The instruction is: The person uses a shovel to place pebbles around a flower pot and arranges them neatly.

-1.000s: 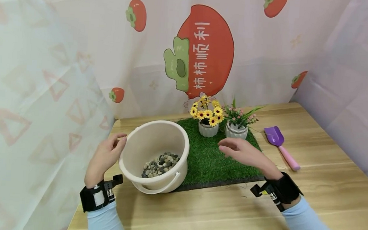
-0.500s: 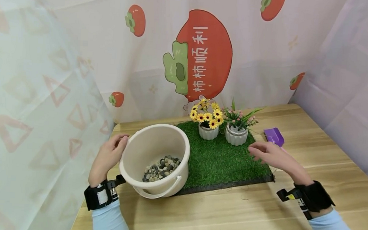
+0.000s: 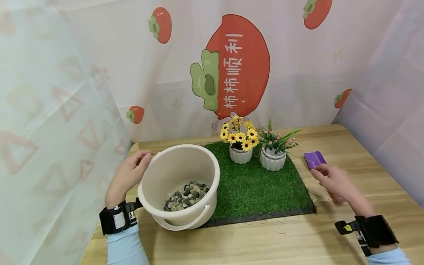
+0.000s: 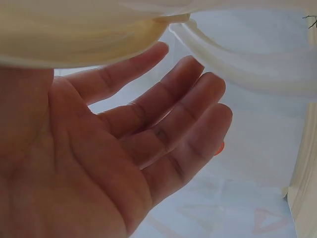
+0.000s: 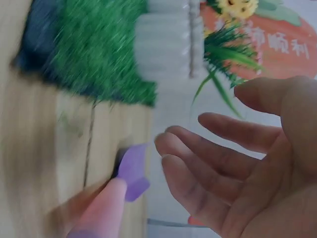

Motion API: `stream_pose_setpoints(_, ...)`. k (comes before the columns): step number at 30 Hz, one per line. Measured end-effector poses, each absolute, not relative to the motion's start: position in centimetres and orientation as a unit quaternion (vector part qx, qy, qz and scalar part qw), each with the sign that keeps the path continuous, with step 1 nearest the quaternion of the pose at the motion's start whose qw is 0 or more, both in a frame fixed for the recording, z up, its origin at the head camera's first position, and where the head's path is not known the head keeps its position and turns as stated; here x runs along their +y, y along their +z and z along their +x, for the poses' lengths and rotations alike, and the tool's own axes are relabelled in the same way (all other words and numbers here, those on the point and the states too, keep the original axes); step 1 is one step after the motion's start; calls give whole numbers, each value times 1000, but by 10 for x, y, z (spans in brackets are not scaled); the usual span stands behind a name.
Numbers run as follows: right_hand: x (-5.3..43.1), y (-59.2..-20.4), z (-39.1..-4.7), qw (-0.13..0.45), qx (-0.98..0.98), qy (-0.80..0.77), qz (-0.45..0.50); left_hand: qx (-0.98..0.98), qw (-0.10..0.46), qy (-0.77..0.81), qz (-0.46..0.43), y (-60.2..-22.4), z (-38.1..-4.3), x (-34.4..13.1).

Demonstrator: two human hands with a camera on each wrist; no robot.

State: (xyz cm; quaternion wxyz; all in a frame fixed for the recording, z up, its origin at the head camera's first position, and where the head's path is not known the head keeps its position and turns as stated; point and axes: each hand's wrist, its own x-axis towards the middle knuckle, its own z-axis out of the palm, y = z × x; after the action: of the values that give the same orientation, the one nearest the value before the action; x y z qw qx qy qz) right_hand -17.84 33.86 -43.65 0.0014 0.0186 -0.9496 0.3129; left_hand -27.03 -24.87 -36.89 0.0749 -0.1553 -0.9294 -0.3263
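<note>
"Pale cloth [image 3: 129, 56] printed with red persimmons [image 3: 254, 70] hangs behind a wood-grained surface [image 3: 256, 251]. That's the backdrop on my feed."

"Take me across, starting at the left."

"First I have the left hand [image 3: 127, 175], beside the rim of a cream bucket [image 3: 167, 170]. On the left wrist camera I see its fingers relaxed and slightly bent, not wrapped around anything. I can't tell whether the hand touches the rim."

"What's in the bucket?"

"Grey, black and tan pebbles [image 3: 187, 195], gathered low inside. The bucket stands upright, and its white handle [image 3: 176, 228] hangs down the near side."

"And further right?"

"Green artificial turf [image 3: 259, 195] lies just beside the bucket. Near its back edge I see two ribbed white pots: one with yellow flowers [image 3: 240, 138], then one with small pink flowers [image 3: 278, 142] and grassy leaves."

"Where's the right hand?"

"At the right of the turf, above a scoop [image 3: 315, 158] lying on the surface, purple blade pointing away. The right hand [image 3: 338, 185] partly hides the pink handle. Its fingers are loosely curved, apart from the scoop, holding nothing."
</note>
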Motion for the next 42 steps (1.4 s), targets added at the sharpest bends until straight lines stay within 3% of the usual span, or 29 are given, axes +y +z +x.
stream_pose_setpoints(7, 356, -443, -181, 17, -972, 235, -24, -919, 66, -348, -170, -375, -281, -246)
stream_pose_setpoints(22, 384, -470, -187, -124, -971, 199, -48, -923, 40, -358, -138, -375, -276, -247)
stream_pose_setpoints(42, 388, -455, -197, -149, -970, 188, -47, -918, 27, -371, -137, -380, -275, -251)
